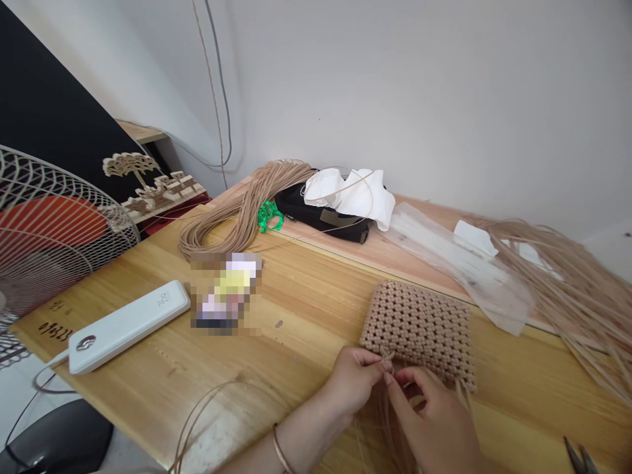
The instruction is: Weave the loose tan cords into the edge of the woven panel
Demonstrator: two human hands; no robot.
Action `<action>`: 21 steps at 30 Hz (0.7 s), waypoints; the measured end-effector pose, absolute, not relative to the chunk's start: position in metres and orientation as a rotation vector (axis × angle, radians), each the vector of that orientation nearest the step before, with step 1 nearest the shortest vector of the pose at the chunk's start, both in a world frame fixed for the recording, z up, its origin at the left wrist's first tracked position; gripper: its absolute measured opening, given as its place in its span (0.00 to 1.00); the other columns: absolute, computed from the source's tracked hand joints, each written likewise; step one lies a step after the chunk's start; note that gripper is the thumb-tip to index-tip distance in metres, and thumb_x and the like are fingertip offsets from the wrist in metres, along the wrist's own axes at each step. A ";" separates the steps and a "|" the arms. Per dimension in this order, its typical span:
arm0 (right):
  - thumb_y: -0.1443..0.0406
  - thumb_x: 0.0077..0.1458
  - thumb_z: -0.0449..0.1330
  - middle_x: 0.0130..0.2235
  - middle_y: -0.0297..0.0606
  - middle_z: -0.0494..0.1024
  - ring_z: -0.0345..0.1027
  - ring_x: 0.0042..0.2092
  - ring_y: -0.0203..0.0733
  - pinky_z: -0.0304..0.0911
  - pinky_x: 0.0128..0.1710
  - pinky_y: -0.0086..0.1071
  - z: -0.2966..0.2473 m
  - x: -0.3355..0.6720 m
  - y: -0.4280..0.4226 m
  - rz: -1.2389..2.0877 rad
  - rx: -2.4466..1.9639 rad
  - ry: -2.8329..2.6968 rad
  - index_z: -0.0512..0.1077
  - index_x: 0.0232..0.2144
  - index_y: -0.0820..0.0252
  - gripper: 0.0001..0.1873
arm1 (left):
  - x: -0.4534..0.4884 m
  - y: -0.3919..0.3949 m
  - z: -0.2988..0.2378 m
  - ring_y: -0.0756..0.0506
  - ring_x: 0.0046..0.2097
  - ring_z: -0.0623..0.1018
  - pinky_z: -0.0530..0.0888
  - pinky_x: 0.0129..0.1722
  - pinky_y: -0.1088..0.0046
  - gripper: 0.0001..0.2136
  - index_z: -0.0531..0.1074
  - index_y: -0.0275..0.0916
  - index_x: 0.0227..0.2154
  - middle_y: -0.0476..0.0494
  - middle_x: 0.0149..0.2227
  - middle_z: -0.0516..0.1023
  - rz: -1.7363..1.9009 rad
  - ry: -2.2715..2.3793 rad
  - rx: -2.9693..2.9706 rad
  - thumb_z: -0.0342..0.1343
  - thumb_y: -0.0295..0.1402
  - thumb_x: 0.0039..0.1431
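A tan woven piece (419, 322) with a knotted, openwork surface lies on the wooden table. At its near left corner, my left hand (353, 382) pinches the tan cord (388, 355) between thumb and forefinger. My right hand (429, 411) meets it there, its thumb and fingertips closed on the same cord just below the edge. Loose cord ends hang down between the hands toward the table's near edge. Part of the knot is covered by the fingertips.
A white power bank (128, 326) and a blurred-out phone-like object (227, 293) lie on the left. Behind are a coil of tan cord (237, 210), a green ring-shaped item (270, 217) and a black case (320, 214). Scissors (580, 455) lie at the lower right; a fan (59, 230) stands left.
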State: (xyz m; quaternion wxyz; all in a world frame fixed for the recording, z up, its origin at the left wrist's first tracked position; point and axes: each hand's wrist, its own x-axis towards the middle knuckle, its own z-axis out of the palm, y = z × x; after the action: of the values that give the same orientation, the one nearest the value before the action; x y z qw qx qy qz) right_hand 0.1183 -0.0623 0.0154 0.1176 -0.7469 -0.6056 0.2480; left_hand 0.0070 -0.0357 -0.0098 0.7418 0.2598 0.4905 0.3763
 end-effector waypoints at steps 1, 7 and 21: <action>0.55 0.46 0.51 0.29 0.37 0.75 0.68 0.29 0.42 0.58 0.26 0.32 0.016 0.118 -0.062 0.737 -2.202 -1.764 0.69 0.23 0.56 0.13 | 0.007 -0.036 -0.010 0.54 0.20 0.58 0.51 0.23 0.75 0.13 0.69 0.33 0.12 0.52 0.14 0.64 0.819 1.071 0.576 0.59 0.40 0.33; 0.55 0.47 0.50 0.29 0.36 0.75 0.68 0.30 0.43 0.57 0.27 0.33 0.022 0.112 -0.060 0.737 -2.286 -1.723 0.69 0.22 0.55 0.13 | 0.007 -0.036 -0.012 0.55 0.20 0.58 0.51 0.23 0.75 0.16 0.69 0.32 0.13 0.53 0.14 0.62 0.809 1.048 0.563 0.60 0.43 0.31; 0.56 0.49 0.48 0.27 0.37 0.75 0.68 0.30 0.44 0.56 0.27 0.33 0.022 0.111 -0.061 0.650 -2.268 -1.813 0.67 0.22 0.55 0.14 | 0.007 -0.037 -0.010 0.54 0.21 0.59 0.52 0.23 0.75 0.17 0.71 0.32 0.13 0.52 0.14 0.63 0.797 1.063 0.609 0.60 0.45 0.32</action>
State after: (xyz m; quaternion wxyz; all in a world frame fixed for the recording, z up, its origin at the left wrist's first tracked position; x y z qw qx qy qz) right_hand 0.1112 -0.0606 0.0220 0.0830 -0.7597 -0.6071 0.2177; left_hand 0.0068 -0.0366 -0.0101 0.7447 0.2779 0.4854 0.3640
